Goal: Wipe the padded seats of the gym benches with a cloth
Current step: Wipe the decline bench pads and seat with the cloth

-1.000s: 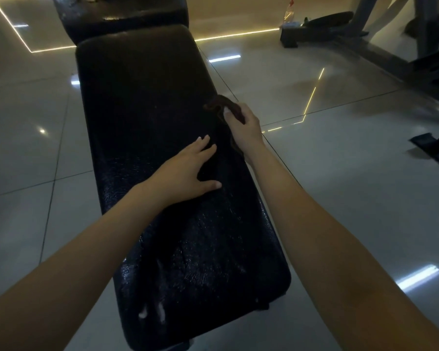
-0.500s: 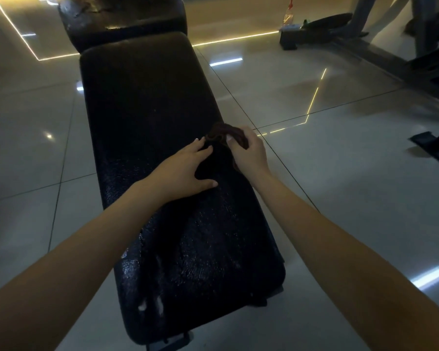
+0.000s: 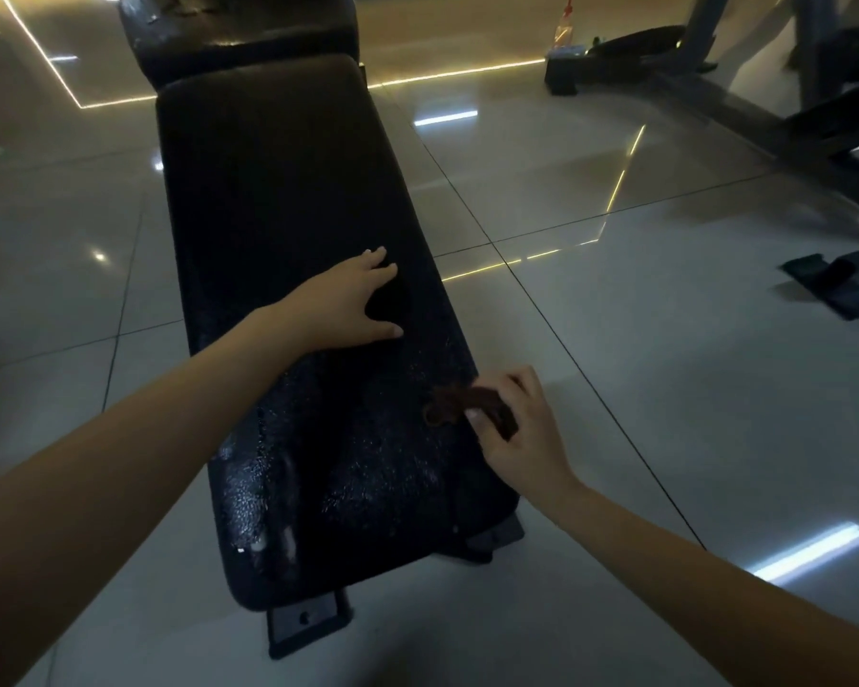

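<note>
- the right hand [image 3: 526, 433] pinches a small dark cloth [image 3: 459, 406] between thumb and fingers at the right edge of the seat [image 3: 288, 190], near its close end.
- the left hand [image 3: 350, 307] lies flat on the middle of the seat, fingers spread and straight, holding nothing.
- the cloth is bunched into a narrow strip, so little of it can meet the pad. a stroke like this could leave streaks or miss whole bands.
- the pinch looks light and sits right at the rim. a tug past the edge could pull the cloth free and drop it on the floor [image 3: 616, 339].
- the close end of the seat looks wet and glossy, so the left hand could slide if weight goes on it.
- the far half looks dull, and the second pad [image 3: 239, 32] lies beyond easy reach. both may get skipped.
- dim light and a dark cloth on a dark seat make missed spots hard to see.
</note>
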`<state>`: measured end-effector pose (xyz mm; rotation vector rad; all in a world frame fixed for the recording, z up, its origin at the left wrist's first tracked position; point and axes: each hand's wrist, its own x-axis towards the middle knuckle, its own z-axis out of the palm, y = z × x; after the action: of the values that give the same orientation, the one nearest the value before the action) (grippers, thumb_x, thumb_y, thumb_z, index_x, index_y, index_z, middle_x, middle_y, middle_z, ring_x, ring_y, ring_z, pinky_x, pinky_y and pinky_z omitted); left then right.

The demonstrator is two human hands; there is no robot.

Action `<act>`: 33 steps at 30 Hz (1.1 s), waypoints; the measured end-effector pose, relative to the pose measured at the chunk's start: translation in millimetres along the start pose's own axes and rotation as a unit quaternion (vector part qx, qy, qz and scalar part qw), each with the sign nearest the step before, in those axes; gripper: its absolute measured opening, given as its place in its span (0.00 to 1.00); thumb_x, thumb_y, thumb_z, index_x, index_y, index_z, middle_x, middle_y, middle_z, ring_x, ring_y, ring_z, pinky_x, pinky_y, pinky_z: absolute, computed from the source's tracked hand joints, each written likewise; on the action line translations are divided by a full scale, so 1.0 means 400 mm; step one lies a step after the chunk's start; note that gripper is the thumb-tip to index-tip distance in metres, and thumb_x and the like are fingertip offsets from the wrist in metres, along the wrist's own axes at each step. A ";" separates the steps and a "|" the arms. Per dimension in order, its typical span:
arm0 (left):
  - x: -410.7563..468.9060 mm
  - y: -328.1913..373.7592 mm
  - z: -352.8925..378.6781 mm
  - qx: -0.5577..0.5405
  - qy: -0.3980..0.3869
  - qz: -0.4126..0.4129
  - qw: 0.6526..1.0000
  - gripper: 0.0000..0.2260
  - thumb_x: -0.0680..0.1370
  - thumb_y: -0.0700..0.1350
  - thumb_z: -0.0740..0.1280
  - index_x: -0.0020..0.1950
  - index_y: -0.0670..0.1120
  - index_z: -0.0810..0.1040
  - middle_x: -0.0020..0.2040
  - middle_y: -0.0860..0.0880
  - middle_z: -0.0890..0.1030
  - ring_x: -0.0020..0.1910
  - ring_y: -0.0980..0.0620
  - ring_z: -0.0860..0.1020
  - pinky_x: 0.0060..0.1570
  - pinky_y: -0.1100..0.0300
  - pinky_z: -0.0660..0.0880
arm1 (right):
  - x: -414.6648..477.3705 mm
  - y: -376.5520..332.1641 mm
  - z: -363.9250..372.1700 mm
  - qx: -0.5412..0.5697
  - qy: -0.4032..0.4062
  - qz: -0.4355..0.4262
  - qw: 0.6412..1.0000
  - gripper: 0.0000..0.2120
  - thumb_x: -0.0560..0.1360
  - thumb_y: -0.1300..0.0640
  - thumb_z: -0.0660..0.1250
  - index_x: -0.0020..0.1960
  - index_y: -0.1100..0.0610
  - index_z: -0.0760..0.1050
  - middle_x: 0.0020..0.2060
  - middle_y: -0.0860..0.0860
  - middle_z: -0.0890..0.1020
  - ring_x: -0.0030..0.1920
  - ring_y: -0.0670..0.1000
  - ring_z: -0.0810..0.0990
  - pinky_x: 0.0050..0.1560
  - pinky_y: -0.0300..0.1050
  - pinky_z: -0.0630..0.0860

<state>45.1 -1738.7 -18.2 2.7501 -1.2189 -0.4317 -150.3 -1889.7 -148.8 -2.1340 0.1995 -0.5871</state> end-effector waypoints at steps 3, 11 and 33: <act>-0.006 0.005 -0.002 0.002 -0.001 0.000 1.000 0.38 0.77 0.56 0.69 0.80 0.48 0.52 0.81 0.49 0.46 0.79 0.51 0.46 0.75 0.56 0.52 | -0.084 0.003 -0.007 -0.078 0.007 -0.073 0.994 0.09 0.77 0.52 0.65 0.55 0.54 0.76 0.53 0.52 0.70 0.52 0.55 0.73 0.52 0.45 0.73; -0.026 -0.013 -0.006 -0.010 -0.015 0.008 1.000 0.34 0.79 0.53 0.67 0.80 0.49 0.55 0.81 0.51 0.47 0.79 0.51 0.49 0.75 0.56 0.54 | -0.184 -0.004 -0.015 -0.190 -0.033 -0.236 0.952 0.10 0.75 0.60 0.64 0.56 0.55 0.72 0.54 0.54 0.72 0.52 0.56 0.71 0.53 0.48 0.70; -0.072 -0.066 -0.076 -0.249 -0.074 0.017 0.965 0.19 0.78 0.50 0.69 0.69 0.55 0.73 0.61 0.56 0.77 0.56 0.60 0.76 0.61 0.61 0.70 | 0.287 -0.165 0.024 -0.015 -0.111 0.042 0.993 0.32 0.68 0.52 0.79 0.67 0.43 0.68 0.63 0.47 0.67 0.64 0.47 0.70 0.64 0.43 0.69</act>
<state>54.5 -1700.1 11.8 2.2965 -1.0111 -0.8256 -49.9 -1883.8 -61.9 -2.1883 0.1744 -0.2962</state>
